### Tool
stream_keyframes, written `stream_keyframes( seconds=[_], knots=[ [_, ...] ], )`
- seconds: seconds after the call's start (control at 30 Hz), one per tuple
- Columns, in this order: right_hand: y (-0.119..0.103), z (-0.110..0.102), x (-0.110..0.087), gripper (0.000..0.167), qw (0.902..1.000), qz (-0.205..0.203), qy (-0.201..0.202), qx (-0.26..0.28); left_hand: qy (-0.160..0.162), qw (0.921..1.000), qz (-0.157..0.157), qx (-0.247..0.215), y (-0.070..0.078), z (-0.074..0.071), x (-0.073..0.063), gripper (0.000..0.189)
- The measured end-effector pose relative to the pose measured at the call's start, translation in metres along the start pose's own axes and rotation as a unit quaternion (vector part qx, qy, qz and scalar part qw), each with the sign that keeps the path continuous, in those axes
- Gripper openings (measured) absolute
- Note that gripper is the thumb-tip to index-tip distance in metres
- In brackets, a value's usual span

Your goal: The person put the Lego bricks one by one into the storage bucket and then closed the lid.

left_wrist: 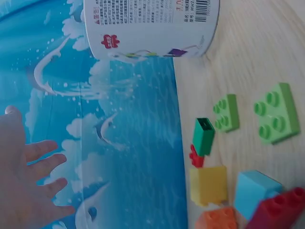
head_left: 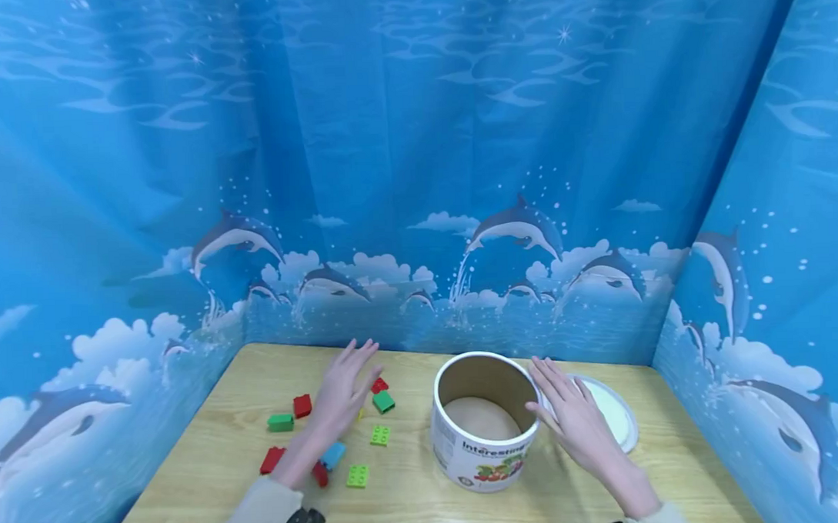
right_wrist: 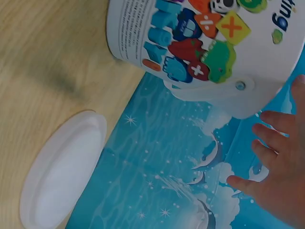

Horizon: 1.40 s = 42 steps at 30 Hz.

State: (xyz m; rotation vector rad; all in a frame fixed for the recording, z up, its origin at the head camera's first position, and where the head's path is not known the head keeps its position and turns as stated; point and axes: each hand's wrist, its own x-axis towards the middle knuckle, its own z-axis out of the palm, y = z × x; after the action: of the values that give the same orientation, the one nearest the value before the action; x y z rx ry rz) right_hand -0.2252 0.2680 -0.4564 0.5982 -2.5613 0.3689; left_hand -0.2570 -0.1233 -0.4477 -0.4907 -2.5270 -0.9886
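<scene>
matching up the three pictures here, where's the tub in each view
Head: the tub is low in the picture, a little right of centre, between the left hand and right hand.
Left wrist: top middle, cut off by the upper edge.
Right wrist: top right, also cut off.
Shared landmark: the blue dolphin curtain.

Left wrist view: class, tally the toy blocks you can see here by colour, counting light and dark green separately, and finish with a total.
Light green blocks: 2
Dark green block: 1
Red blocks: 2
Yellow block: 1
Blue block: 1
Orange block: 1
Total: 8
</scene>
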Motion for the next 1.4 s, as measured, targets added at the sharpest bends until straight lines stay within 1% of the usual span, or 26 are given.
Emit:
stream_keyframes(
  seconds=[0.13, 0.2, 0.3, 0.37, 0.53, 0.67, 0.8, 0.9, 0.97, 1.03, 1.13, 1.2, 1.3, 1.4],
  knots=[
    [-0.006, 0.006, -0.005, 0.058, 0.9998, -0.009, -0.014, -0.007, 0.008, 0.9998, -0.017, 0.003, -0.011, -0.005, -0.01, 0.051],
    [-0.008, 0.008, -0.007, 0.056, 0.9998, -0.01, -0.016, -0.008, 0.007, 0.9995, -0.032, 0.005, -0.018, -0.008, -0.015, 0.052],
    [-0.01, 0.01, -0.009, 0.051, 0.9998, -0.005, -0.018, -0.008, 0.007, 0.9985, -0.055, -0.005, -0.027, -0.013, -0.023, 0.051],
    [-0.011, 0.011, -0.01, 0.048, 0.9998, -0.002, -0.019, -0.011, 0.012, 0.998, -0.06, -0.012, -0.034, -0.015, -0.028, 0.049],
    [-0.012, 0.011, -0.011, 0.045, 0.9997, -0.003, -0.014, -0.019, 0.033, 0.9976, -0.057, -0.022, -0.049, -0.021, -0.04, 0.043],
    [-0.01, 0.013, -0.011, 0.045, 0.9997, -0.003, -0.013, -0.02, 0.036, 0.9962, -0.075, -0.027, -0.057, -0.024, -0.05, 0.04],
    [-0.007, 0.016, -0.012, 0.045, 0.9997, -0.003, -0.015, -0.02, 0.028, 0.9944, -0.097, -0.029, -0.064, -0.027, -0.063, 0.038],
    [-0.006, 0.018, -0.012, 0.045, 0.9998, -0.005, -0.011, -0.018, 0.02, 0.9926, -0.117, -0.027, -0.071, -0.03, -0.073, 0.038],
    [-0.005, 0.019, -0.012, 0.044, 0.9998, -0.007, -0.007, -0.016, 0.017, 0.9916, -0.127, -0.017, -0.077, -0.033, -0.081, 0.036],
    [-0.005, 0.02, -0.012, 0.044, 0.9998, -0.01, -0.003, -0.014, 0.022, 0.9907, -0.134, -0.007, -0.084, -0.035, -0.088, 0.034],
    [-0.005, 0.02, -0.012, 0.044, 0.9998, -0.012, -0.001, -0.013, 0.036, 0.9892, -0.142, -0.004, -0.094, -0.038, -0.1, 0.029],
    [-0.006, 0.02, -0.012, 0.044, 0.9999, -0.012, 0.001, -0.011, 0.039, 0.9874, -0.153, -0.001, -0.099, -0.04, -0.107, 0.029],
    [-0.007, 0.019, -0.012, 0.044, 0.9999, -0.013, 0.004, -0.008, 0.026, 0.9845, -0.173, 0.014, -0.108, -0.042, -0.115, 0.032],
    [-0.007, 0.019, -0.012, 0.044, 0.9999, -0.015, 0.002, -0.006, -0.001, 0.9804, -0.193, 0.038, -0.114, -0.044, -0.121, 0.038]
  ],
)
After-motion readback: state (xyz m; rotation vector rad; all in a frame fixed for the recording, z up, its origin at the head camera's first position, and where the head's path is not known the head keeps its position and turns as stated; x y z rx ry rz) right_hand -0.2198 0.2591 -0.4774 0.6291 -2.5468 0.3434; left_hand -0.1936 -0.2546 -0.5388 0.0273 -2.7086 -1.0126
